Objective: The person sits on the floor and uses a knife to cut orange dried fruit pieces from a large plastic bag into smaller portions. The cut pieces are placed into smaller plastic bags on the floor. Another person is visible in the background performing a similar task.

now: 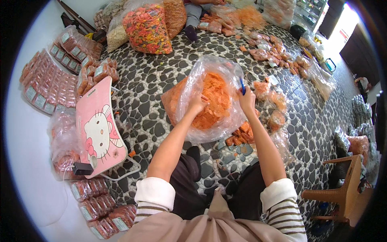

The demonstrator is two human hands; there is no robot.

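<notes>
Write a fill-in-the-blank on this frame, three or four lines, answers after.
1. Both hands work at a large clear plastic bag filled with ____ chips.
2. The right hand holds a small ____ tool at the bag's edge.
3. The left hand grips the bag's ____ side.
4. Left of the person lies a ____ lap table with a cartoon cat on it.

Missing words: orange; blue; left; pink
</notes>
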